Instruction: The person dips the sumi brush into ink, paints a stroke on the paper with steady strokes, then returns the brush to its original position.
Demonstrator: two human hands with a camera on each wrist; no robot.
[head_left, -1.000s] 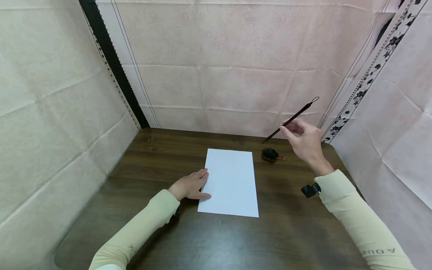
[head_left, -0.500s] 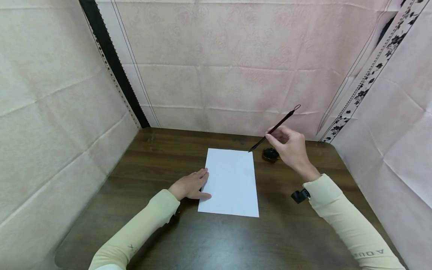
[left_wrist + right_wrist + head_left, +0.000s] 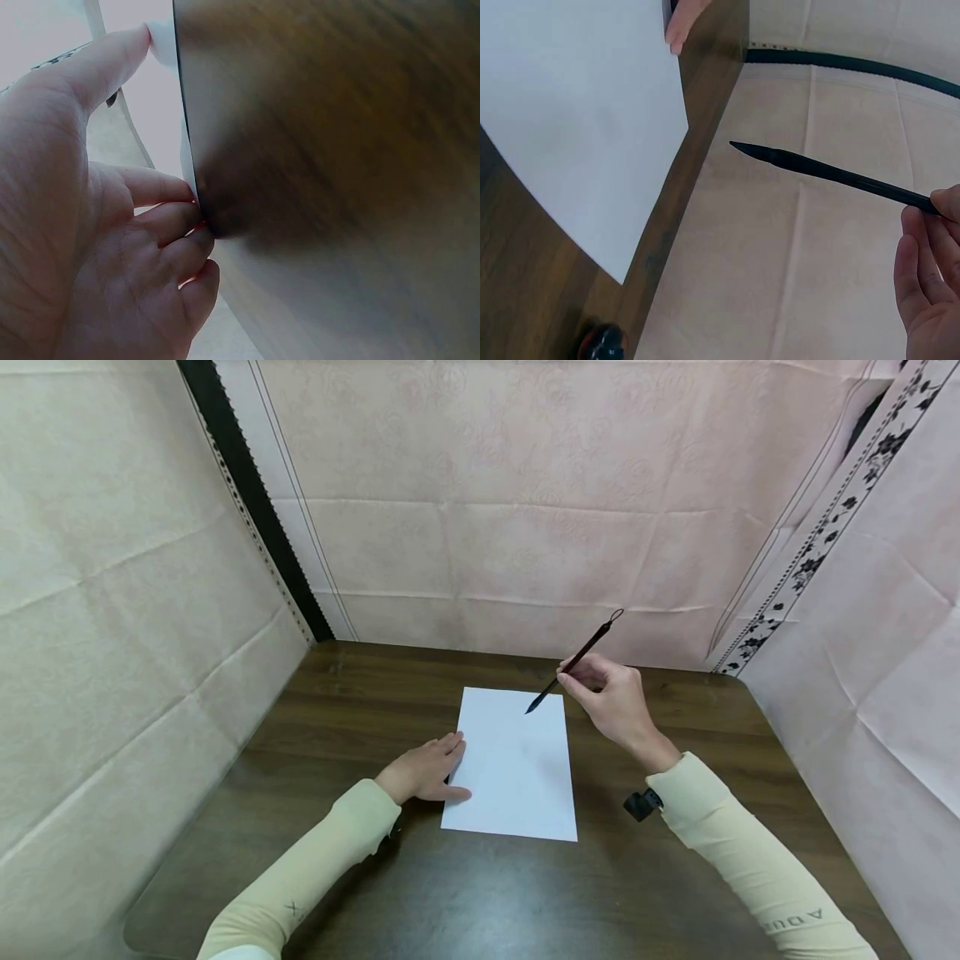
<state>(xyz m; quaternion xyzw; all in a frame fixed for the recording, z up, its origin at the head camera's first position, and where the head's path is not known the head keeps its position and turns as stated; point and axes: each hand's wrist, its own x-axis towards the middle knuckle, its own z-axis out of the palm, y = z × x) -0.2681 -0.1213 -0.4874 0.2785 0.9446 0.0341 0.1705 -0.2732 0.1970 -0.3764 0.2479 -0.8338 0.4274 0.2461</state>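
Observation:
A blank white sheet of paper [image 3: 517,777] lies on the dark wooden table. My left hand [image 3: 423,771] rests flat at its left edge, thumb and fingertips touching the sheet; the left wrist view shows the fingers along that edge. In my right hand [image 3: 613,700] I pinch a dark calligraphy brush [image 3: 591,643] by its shaft between thumb and fingers. The brush slants, loop end up, its black tip over the upper right of the paper. In the right wrist view, the brush's tip [image 3: 751,149] appears clear of the sheet.
A small dark, glossy object [image 3: 604,343] stands on the table near the paper's far corner; my right hand hides it in the head view. Pale patterned cloth [image 3: 487,552] hangs along the back and both sides of the table [image 3: 360,877].
My right hand has carried the brush left and toward me, from above the small dark object to over the paper's upper part. My left hand has stayed on the sheet.

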